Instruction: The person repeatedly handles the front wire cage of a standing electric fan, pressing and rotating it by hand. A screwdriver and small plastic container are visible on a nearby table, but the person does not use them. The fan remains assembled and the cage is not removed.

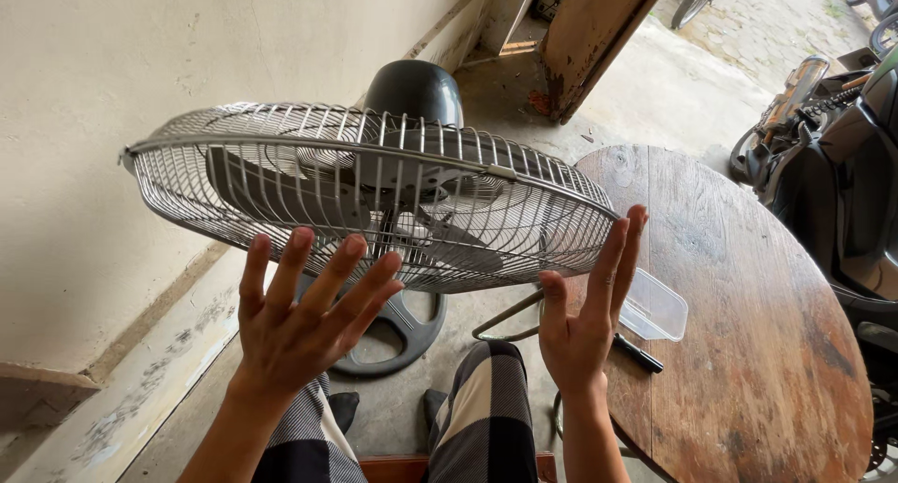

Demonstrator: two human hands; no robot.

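A pedestal fan tilts toward me, its round wire grille (281, 156) facing up over grey blades (271, 188) and a black motor housing (414, 90). My left hand (304, 319) is raised just below the grille's near rim, palm up, fingers spread, holding nothing. My right hand (585, 315) is up at the grille's right edge, palm turned inward, fingers straight and close to the wire; I cannot tell if they touch it. The fan's dark round base (402, 329) rests on the floor beyond my knees.
A worn round wooden table (748, 305) stands at my right, with a clear plastic box (655, 307) and a black pen (641, 354) near its edge. Parked motorbikes (842, 165) crowd the far right. A pale wall (112, 72) runs along the left; a wooden door (599, 34) lies ahead.
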